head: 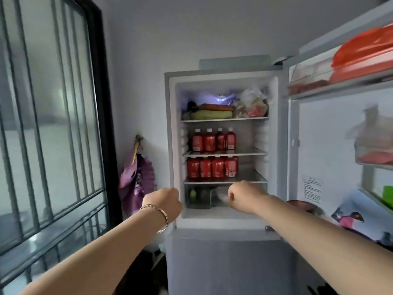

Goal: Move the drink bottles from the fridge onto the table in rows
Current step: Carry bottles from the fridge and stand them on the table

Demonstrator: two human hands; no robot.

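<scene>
While the fridge stands with its upper door swung wide to its right, both bare arms reach toward the lit compartment. The left hand hangs just in front of the fridge's left edge, level with the crisper drawer, and its fingers are curled in together with nothing seen in them; a thin bracelet circles that wrist. The right hand is in front of the fridge's lowest glass shelf, just below the bottles, its fingers likewise folded in and gripping nothing, not touching any bottle. The drink bottles, red-labelled with white caps, are all inside the fridge: an upper row of bottles stands upright, four across, on the middle shelf toward the fridge's left side, and a lower row of bottles stands packed on the shelf beneath, also to the left, with bare shelf to their right. On the fridge's top shelf lie vegetables and a plastic bag of food. A red package sits in the door's top rack. Left of the fridge a purple bag hangs on the wall, and farther left is a barred window.
</scene>
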